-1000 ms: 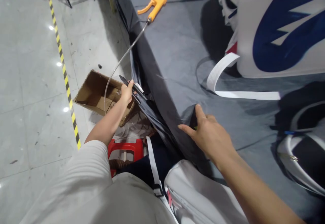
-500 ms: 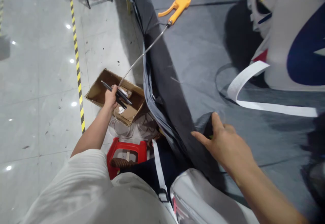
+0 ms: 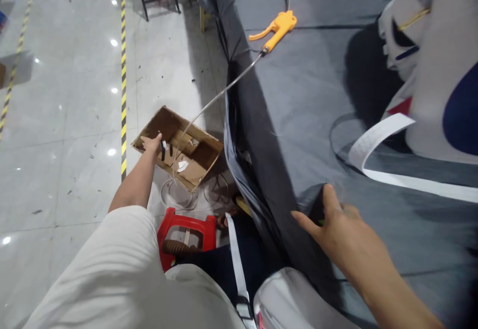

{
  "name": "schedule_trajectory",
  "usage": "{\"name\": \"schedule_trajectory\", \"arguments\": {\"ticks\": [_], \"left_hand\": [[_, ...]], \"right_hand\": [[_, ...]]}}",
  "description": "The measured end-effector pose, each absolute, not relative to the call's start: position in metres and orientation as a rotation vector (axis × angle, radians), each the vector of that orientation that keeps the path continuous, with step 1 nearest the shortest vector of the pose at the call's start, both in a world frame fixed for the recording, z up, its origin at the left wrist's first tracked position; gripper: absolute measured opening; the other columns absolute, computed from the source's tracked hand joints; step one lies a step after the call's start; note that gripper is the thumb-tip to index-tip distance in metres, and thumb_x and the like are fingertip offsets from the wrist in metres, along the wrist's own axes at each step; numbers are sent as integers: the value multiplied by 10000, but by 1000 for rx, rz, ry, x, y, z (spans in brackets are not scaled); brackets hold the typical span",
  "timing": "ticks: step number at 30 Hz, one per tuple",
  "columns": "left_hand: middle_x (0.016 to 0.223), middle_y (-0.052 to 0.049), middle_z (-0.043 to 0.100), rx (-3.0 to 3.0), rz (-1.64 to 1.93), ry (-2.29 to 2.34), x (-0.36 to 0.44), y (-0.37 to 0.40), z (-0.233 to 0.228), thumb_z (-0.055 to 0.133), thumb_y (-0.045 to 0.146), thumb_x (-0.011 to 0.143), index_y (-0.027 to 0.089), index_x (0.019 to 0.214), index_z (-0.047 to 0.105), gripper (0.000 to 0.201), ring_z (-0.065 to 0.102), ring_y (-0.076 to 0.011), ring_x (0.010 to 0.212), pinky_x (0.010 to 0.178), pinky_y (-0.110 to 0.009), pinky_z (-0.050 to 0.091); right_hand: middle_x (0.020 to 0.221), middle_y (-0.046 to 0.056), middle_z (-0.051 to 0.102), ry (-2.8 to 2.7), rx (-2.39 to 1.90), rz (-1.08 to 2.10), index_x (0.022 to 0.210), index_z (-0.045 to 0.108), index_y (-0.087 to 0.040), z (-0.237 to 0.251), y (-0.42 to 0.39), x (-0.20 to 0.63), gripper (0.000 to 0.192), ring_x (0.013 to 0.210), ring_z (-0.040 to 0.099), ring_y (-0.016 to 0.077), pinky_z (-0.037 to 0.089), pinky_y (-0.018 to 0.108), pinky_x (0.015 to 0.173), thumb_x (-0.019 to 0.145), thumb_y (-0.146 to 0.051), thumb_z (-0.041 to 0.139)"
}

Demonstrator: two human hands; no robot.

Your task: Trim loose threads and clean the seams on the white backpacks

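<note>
Cardboard first: the left hand [image 3: 152, 143] is reaching down into the open cardboard box [image 3: 178, 147] on the floor, fingers curled round something small and dark with a white bit [image 3: 163, 146]. Too small to say what it is. The box sits just beside the table edge, so it's within arm's reach from the red stool [image 3: 185, 229].

Over on the right, the right hand [image 3: 338, 232] lies on the grey fabric [image 3: 298, 85] near the table's near edge, thumb up, forefinger spread out to the left, clamping nothing, just pressing a dark fold [image 3: 311, 204] flat, probably to pin it.

Further out: an orange air blow gun [image 3: 277, 26] lies far up the table, its clear hose [image 3: 209, 107] trailing down to the box. White strap [image 3: 377, 145] on the right.
</note>
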State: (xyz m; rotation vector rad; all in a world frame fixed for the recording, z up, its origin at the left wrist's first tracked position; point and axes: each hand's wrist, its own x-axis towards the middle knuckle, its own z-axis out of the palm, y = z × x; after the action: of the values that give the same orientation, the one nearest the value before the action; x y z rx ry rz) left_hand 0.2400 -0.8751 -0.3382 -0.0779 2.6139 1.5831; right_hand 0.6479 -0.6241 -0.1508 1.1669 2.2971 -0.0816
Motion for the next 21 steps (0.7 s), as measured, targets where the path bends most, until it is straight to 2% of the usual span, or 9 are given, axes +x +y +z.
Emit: {"name": "schedule_trajectory", "arguments": {"ticks": [2,4,7,8,10,13,15,17,21], "left_hand": [[1498,-257,423,-16,1555,2740,259,-857,-330,625,285,876,106,1375,405,574,323,-343,1480,1207,-562,281],[1547,-225,381,421,1395,2808,291,-830,-323,504,290,952,110,1408,414,499,269,-318,1506,1243,-532,213],[1374,-168,586,1360,875,2484,356,-773,-320,428,251,981,151,1310,569,372,489,-285,1348,1173,-473,347],[1278,-122,657,1480,782,2356,377,-752,-322,474,240,962,193,1229,636,316,571,-246,1251,1119,-405,418],[1146,-108,711,1613,536,2156,412,-713,-332,538,183,921,191,1074,710,231,636,-216,1131,1056,-354,465],[1023,-115,727,1612,244,2057,436,-686,-350,594,142,908,133,936,724,132,666,-218,1061,1055,-403,472],[1026,-88,718,1571,77,2025,437,-694,-360,623,236,946,118,982,700,146,673,-210,1034,1014,-445,507],[1074,-66,699,1532,-66,1983,433,-712,-366,632,345,962,127,1067,671,245,674,-192,1008,943,-435,553],[1141,-78,674,1453,-210,1953,431,-741,-366,635,362,961,139,1175,638,309,669,-193,1006,892,-411,580]], "right_hand": [[1138,218,625,2311,1141,-65,1563,232,-67,-154,-624,650,801,868,707,378,524,424,686,984,-571,459],[1119,208,626,2345,1102,-33,1561,225,-57,-157,-623,653,805,845,704,369,516,415,669,986,-575,448],[1101,202,624,2387,1067,21,1559,214,-49,-160,-623,655,828,808,696,355,499,402,641,981,-596,441],[1102,204,622,2383,1072,26,1558,216,-50,-160,-624,655,827,805,694,353,495,398,635,980,-599,438],[1119,216,616,2356,1093,11,1557,221,-50,-158,-624,653,821,820,694,351,493,394,637,982,-595,434],[1149,238,605,2321,1120,-32,1562,207,-41,-152,-627,650,819,851,693,350,495,395,652,987,-582,429],[1163,243,598,2311,1123,-50,1568,189,-42,-149,-628,648,817,857,692,341,494,389,650,991,-570,425],[1170,240,596,2294,1120,-57,1575,177,-47,-146,-629,646,815,853,692,331,491,379,641,993,-557,430],[1178,245,592,2264,1116,-65,1578,172,-43,-144,-627,643,824,859,689,330,488,375,640,987,-549,446]]}}
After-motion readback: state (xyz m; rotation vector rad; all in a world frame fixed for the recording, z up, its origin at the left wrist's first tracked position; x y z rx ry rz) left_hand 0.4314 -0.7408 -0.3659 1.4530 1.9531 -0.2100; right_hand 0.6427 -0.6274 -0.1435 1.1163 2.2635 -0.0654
